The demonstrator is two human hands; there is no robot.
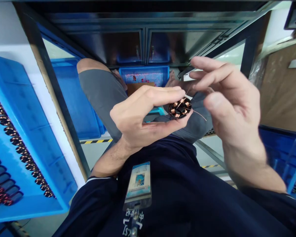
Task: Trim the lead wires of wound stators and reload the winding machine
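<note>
In my left hand (148, 115) is a small round motor stator (180, 108), gripped at its rim between thumb and fingers. It has a black core and shiny copper windings. Loose thin copper wire ends stick out of it, one curving off to the right below my right thumb. My right hand (232, 95) hovers just right of the stator, its thumb and fingers apart. A fine wire rises toward the right fingertips; whether they touch it cannot be made out.
At the left, a blue tray (56, 171) holds a row of copper-wound stators (22, 149) and several dark and red parts. Between the feet sits a blue bin (144, 70) with small red bits. A cardboard box (286, 85) stands at right. Dark cabinet doors (108, 46) are ahead.
</note>
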